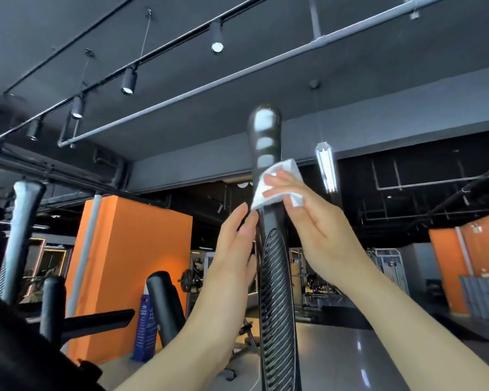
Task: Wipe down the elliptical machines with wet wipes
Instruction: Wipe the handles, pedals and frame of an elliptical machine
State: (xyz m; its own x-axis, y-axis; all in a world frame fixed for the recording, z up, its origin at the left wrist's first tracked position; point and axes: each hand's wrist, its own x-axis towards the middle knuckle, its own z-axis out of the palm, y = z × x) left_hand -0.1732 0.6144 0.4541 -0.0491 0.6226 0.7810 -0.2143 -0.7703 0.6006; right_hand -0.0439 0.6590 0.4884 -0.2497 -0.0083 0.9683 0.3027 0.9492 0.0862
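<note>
The right hand (305, 218) presses a white wipe (277, 182) against the upright black handle (264, 142), fingers straight. The left hand (235, 238) lies flat on the handle just below. The blue sign's (145, 325) writing is unreadable.

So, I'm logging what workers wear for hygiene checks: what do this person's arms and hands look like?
Both forearms are bare as far as the frame shows: no sleeves, gloves, watch or rings visible on the left hand or the right hand.
</note>
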